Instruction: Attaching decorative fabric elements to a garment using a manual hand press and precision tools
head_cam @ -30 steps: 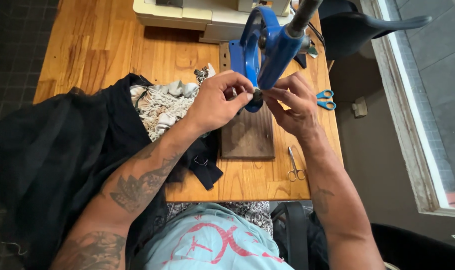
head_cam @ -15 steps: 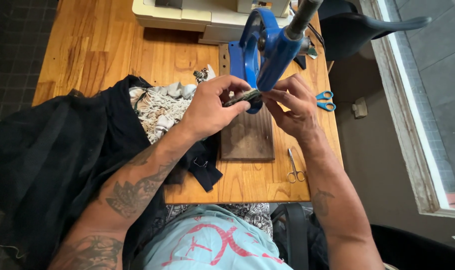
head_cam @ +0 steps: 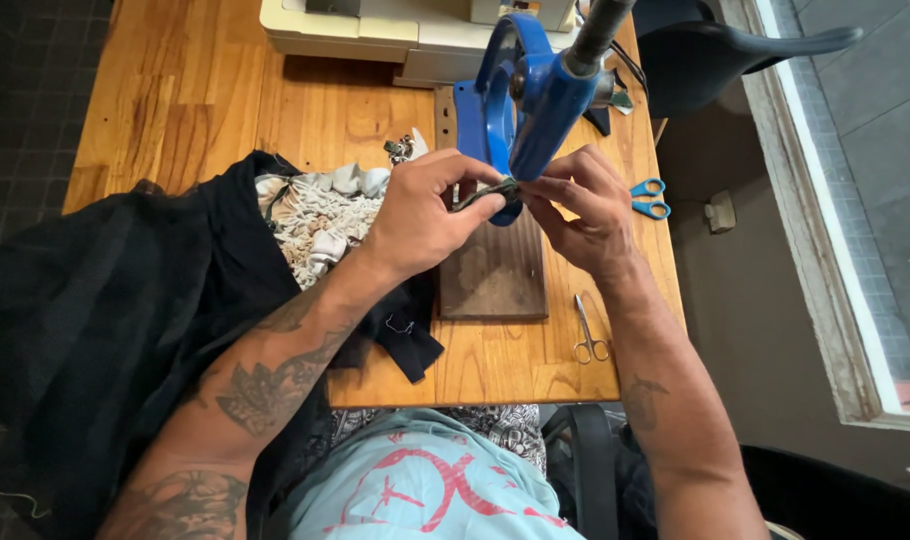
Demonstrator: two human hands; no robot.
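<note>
**Strip of fabric held under the head of a blue hand press**

Both hands meet at the blue hand press (head_cam: 520, 95), which stands on a dark wooden base board (head_cam: 495, 270) on the wooden worktop (head_cam: 225, 100). The left hand (head_cam: 420, 215) is closed, thumb and fingers pinching one end of a narrow dark fabric strip (head_cam: 480, 193). The right hand (head_cam: 585, 205) pinches the other end with its fingertips, so the strip spans the gap right beneath the press head. Whether it already rests on the lower die is hidden by the fingers.

Doing this well likely means keeping the strip taut and flat, centred under the head, with fingertips gripping well to either side and not beneath it. A slack or twisted strip would probably sit crooked.

A black garment (head_cam: 105, 320) drapes over the left edge of the worktop and the person's lap, with a pale patterned cloth (head_cam: 320, 215) bunched beside it. Small metal scissors (head_cam: 587, 335) lie near the right forearm, blue-handled scissors (head_cam: 650, 197) near the far right edge, and a cream sewing machine (head_cam: 375, 30) sits at the back.
</note>
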